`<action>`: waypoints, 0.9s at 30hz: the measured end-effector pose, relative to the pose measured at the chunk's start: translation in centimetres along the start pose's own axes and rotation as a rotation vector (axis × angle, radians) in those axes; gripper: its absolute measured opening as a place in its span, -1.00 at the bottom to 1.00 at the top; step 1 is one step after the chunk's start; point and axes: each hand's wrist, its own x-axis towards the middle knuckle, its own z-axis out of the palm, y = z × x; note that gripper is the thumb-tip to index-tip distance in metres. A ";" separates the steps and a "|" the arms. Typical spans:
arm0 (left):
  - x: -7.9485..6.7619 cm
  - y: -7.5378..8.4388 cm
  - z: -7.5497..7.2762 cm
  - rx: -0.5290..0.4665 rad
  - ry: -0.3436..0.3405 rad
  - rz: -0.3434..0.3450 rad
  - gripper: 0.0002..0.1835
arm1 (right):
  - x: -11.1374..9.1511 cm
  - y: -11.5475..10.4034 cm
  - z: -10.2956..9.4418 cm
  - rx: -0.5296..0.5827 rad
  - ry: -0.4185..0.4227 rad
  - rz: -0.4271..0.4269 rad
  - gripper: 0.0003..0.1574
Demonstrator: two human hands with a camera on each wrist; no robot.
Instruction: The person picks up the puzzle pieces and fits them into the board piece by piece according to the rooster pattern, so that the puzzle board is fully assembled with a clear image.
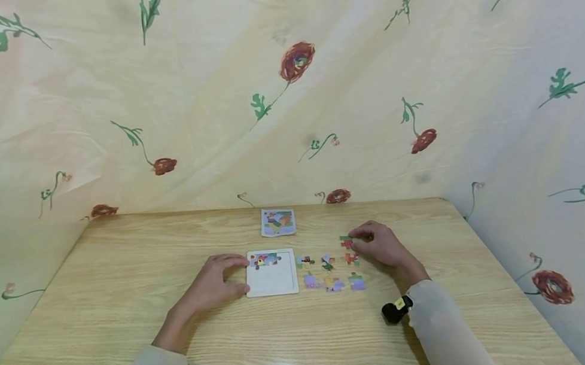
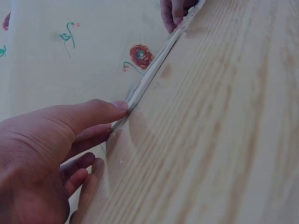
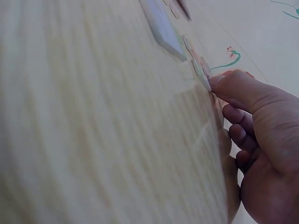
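A white puzzle tray point(image 1: 273, 280) lies flat on the wooden table point(image 1: 120, 286), with a few coloured pieces fitted along its top row point(image 1: 263, 260). My left hand point(image 1: 240, 276) holds the tray's left edge, thumb at the top corner and fingers at the lower corner. In the left wrist view the thumb tip point(image 2: 120, 106) presses the thin tray edge point(image 2: 149, 77). My right hand point(image 1: 357, 239) pinches a red and green puzzle piece point(image 1: 345, 241) on the table, right of the tray. The right wrist view shows the thumb point(image 3: 229, 86) on that piece point(image 3: 203, 74).
Several loose puzzle pieces point(image 1: 330, 271) lie between the tray and my right hand. A small picture card point(image 1: 278, 221) sits behind the tray. Flowered cloth point(image 1: 281, 87) hangs around the table on the back and both sides.
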 end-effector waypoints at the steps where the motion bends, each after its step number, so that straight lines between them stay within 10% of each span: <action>1: 0.0 0.0 0.0 -0.003 0.000 -0.002 -0.48 | 0.0 0.0 0.0 -0.004 0.008 -0.003 -0.66; 27: 0.0 -0.3 0.0 -0.011 -0.005 -0.019 -0.48 | 0.0 -2.2 0.8 0.030 0.035 -0.036 -0.66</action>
